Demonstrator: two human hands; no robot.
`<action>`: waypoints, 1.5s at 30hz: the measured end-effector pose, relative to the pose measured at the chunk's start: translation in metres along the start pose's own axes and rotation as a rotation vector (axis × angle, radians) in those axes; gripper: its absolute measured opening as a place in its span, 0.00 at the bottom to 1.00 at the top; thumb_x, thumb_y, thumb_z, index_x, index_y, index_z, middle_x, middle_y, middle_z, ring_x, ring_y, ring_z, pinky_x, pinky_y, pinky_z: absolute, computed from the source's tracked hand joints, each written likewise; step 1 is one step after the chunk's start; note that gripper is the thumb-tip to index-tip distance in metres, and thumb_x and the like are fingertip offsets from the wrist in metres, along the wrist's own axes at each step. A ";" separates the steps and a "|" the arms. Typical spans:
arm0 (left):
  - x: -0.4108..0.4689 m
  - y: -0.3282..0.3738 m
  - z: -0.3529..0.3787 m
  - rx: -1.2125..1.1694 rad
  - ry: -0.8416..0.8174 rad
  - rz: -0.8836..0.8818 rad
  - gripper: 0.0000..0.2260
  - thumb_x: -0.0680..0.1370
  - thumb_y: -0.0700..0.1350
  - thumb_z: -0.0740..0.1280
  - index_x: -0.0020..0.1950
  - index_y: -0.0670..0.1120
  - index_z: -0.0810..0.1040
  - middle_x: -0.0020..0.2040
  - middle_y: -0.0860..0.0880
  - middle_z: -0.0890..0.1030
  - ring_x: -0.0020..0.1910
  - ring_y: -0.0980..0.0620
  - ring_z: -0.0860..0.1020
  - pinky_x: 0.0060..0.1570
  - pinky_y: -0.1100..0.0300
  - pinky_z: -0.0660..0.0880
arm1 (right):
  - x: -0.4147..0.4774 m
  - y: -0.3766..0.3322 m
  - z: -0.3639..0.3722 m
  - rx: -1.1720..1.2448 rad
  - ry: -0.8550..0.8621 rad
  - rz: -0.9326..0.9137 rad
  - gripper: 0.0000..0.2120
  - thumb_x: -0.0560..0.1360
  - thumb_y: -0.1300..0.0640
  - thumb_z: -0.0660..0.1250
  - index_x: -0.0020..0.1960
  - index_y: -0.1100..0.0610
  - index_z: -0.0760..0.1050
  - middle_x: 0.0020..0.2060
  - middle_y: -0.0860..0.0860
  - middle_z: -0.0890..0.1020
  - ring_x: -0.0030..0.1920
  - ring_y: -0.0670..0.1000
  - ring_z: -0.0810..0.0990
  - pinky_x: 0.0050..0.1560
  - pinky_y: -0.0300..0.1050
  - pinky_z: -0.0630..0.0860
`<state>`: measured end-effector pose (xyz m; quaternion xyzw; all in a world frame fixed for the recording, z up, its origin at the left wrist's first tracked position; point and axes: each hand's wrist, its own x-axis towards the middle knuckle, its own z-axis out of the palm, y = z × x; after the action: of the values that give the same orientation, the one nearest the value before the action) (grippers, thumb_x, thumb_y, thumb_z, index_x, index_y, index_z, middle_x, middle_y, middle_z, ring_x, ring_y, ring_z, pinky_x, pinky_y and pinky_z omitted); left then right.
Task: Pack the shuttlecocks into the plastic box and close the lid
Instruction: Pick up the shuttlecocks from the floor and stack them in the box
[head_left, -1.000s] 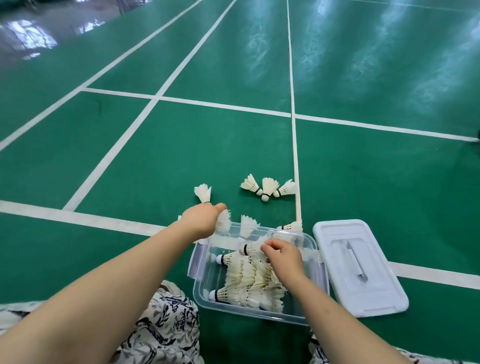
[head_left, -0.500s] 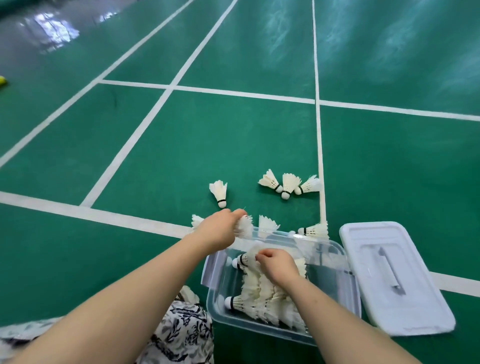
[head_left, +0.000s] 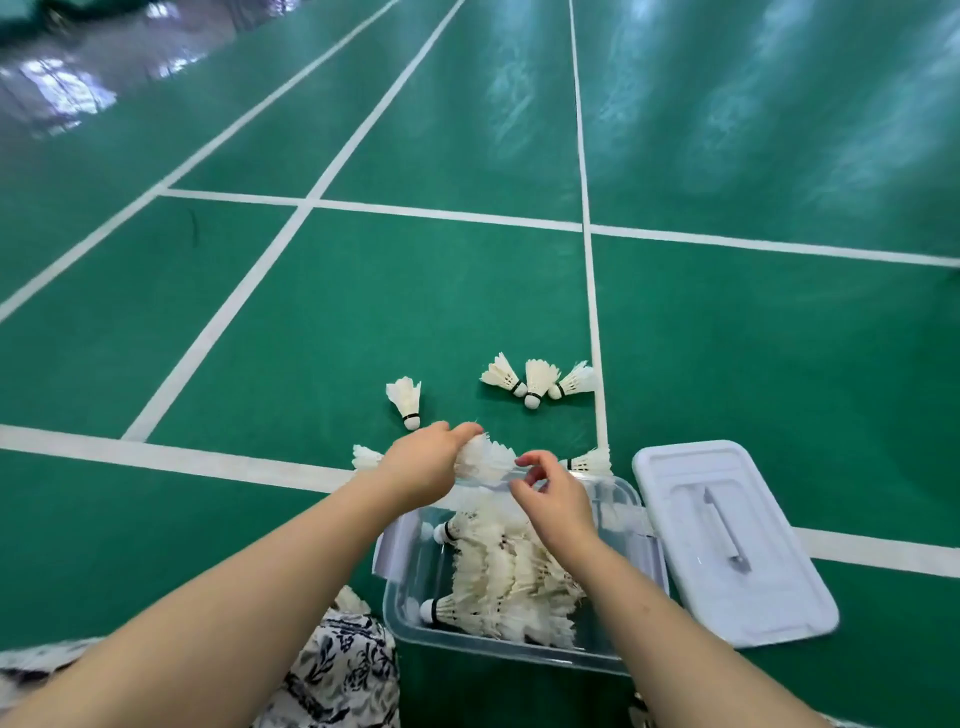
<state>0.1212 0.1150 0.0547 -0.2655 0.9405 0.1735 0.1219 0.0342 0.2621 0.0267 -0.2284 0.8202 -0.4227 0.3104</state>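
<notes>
On the green badminton court floor (head_left: 322, 322), a clear plastic box (head_left: 498, 656) sits open just in front of the person, partly filled with white feather shuttlecocks (head_left: 506, 577) lying on their sides in overlapping rows. Its white lid (head_left: 727, 540), handle side up, lies flat on the floor just beside the box's right edge, across a white court line (head_left: 156, 457). The left hand (head_left: 421, 470) is over the far left corner of the box, fingers pinched around the feathers of a shuttlecock (head_left: 480, 460) held at the rim. The right hand (head_left: 553, 501) hovers above the packed pile with its fingers curled and loosely parted, near the held shuttlecock's feathers; whether it touches them cannot be told. Loose shuttlecocks remain on the floor beyond the box: a single one (head_left: 406, 400) standing cork down, a cluster of three (head_left: 535, 382) with corks together, one (head_left: 589, 461) beside the far right corner, and one (head_left: 366, 457) partly hidden behind the left wrist. Patterned black-and-white fabric (head_left: 337, 670) shows at the lower edge.
</notes>
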 end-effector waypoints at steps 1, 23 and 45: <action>-0.003 0.005 0.000 0.004 -0.004 0.015 0.29 0.75 0.35 0.55 0.73 0.56 0.59 0.58 0.45 0.73 0.55 0.43 0.75 0.49 0.51 0.74 | -0.004 -0.004 -0.005 0.000 0.004 -0.028 0.10 0.73 0.56 0.65 0.54 0.48 0.72 0.45 0.47 0.75 0.37 0.43 0.71 0.38 0.38 0.69; -0.029 0.021 0.031 -0.274 0.030 -0.026 0.27 0.79 0.46 0.60 0.76 0.51 0.54 0.55 0.45 0.79 0.51 0.45 0.78 0.50 0.53 0.73 | -0.029 0.008 -0.008 -0.273 -0.026 0.002 0.13 0.75 0.50 0.66 0.34 0.54 0.78 0.31 0.47 0.79 0.34 0.48 0.74 0.36 0.42 0.69; -0.012 0.015 0.080 -0.361 -0.014 -0.023 0.26 0.75 0.31 0.54 0.72 0.47 0.63 0.68 0.44 0.71 0.63 0.47 0.72 0.61 0.57 0.69 | 0.000 0.034 0.032 -0.608 -0.350 -0.026 0.13 0.76 0.62 0.55 0.53 0.62 0.77 0.56 0.58 0.78 0.55 0.59 0.76 0.54 0.46 0.72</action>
<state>0.1341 0.1633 -0.0100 -0.2924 0.8902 0.3398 0.0807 0.0528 0.2627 -0.0157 -0.3900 0.8399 -0.1172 0.3588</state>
